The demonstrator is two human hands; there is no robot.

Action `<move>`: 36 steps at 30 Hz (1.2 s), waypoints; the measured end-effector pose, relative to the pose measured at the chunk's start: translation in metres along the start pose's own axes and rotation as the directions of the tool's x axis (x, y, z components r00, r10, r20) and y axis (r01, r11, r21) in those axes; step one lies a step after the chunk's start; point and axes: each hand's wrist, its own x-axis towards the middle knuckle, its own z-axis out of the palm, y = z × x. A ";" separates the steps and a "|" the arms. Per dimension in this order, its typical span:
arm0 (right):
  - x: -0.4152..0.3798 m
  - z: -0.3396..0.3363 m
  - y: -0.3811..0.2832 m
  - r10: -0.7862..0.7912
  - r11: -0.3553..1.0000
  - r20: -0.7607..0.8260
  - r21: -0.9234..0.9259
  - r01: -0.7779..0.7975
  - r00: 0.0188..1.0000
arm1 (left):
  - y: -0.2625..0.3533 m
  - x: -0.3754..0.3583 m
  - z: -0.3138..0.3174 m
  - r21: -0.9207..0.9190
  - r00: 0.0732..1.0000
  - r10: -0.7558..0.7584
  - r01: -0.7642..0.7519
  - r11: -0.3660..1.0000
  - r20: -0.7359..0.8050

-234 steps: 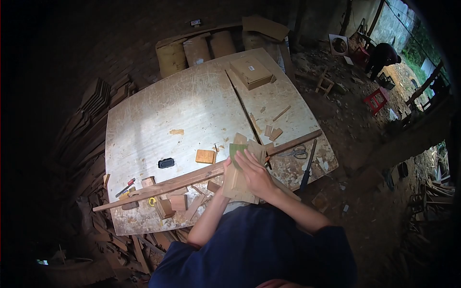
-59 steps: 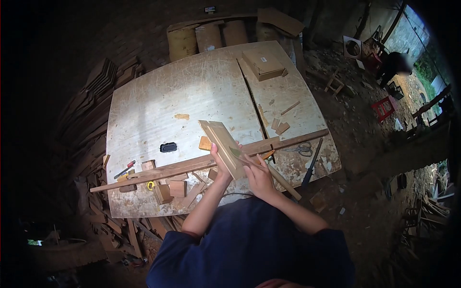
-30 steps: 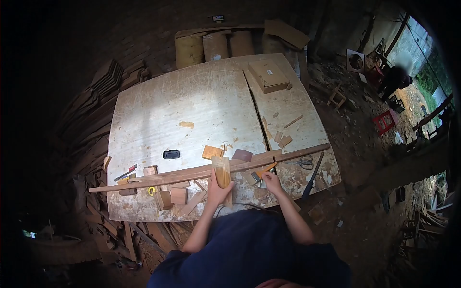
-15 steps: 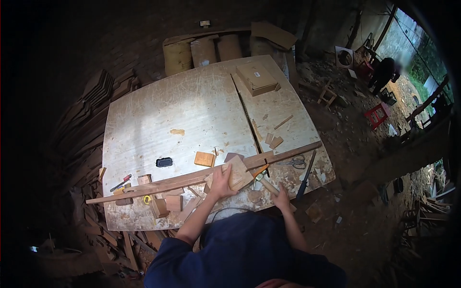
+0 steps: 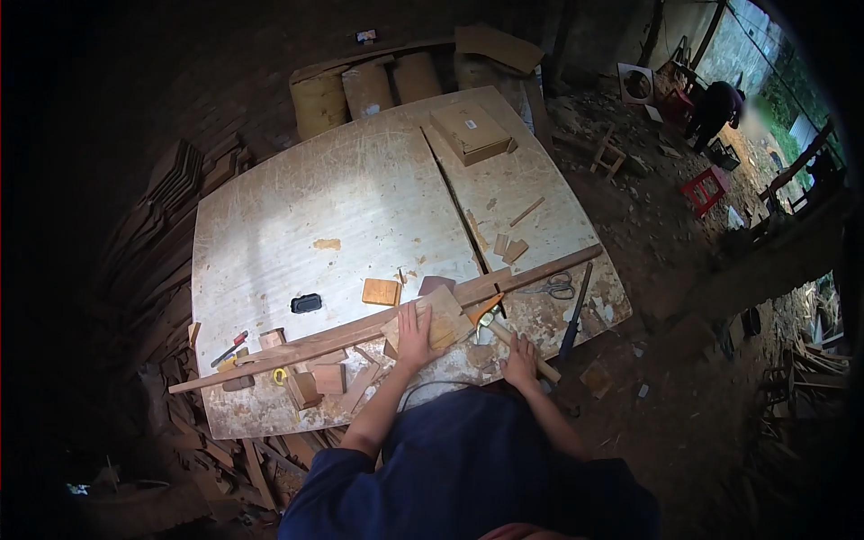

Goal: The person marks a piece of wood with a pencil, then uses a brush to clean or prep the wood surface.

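Observation:
My left hand point(image 5: 415, 340) lies flat on a pale square wooden board point(image 5: 445, 317), fingers stretched out. The board rests across a long brown wooden strip point(image 5: 346, 337). At the table's front edge, my right hand point(image 5: 519, 364) rests over the handle of a hammer point(image 5: 545, 369), its fingers loosened and extended. The hammer's head lies just right of the board, beside an orange-handled tool point(image 5: 487, 309) whose kind I cannot make out. A dark sanding-block-like piece point(image 5: 436, 285) shows behind the board.
Scissors point(image 5: 553, 287) and a dark long tool point(image 5: 576, 315) lie to the right. An orange-brown block point(image 5: 382, 292), a black tray-like object point(image 5: 306, 303), a yellow tape point(image 5: 280, 375) and wood offcuts point(image 5: 330, 378) are leftward. A cardboard box point(image 5: 471, 132) sits at the back. Another person point(image 5: 716, 115) bends far right.
My right hand has loosened from its grip on the hammer, which now lies on the table. My left hand has flattened on the board. The view has shifted slightly.

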 end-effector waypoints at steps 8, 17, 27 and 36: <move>0.003 -0.007 -0.003 0.025 0.999 0.006 0.029 -0.025 1.000 | -0.008 -0.017 -0.005 -0.019 0.998 -0.056 0.056 0.998 -0.029; 0.001 -0.009 -0.005 0.035 0.999 -0.038 0.036 -0.034 0.999 | -0.026 -0.054 -0.006 -0.427 0.812 -0.428 0.249 0.869 -0.397; 0.083 -0.023 -0.027 0.119 0.947 -0.210 0.319 -0.047 0.970 | -0.049 -0.078 0.006 -0.564 0.722 -0.632 0.407 0.719 -0.284; 0.153 -0.041 -0.064 0.358 0.815 -0.060 0.508 -0.280 0.932 | -0.065 -0.080 0.045 -0.529 0.642 -0.758 0.606 0.594 -0.116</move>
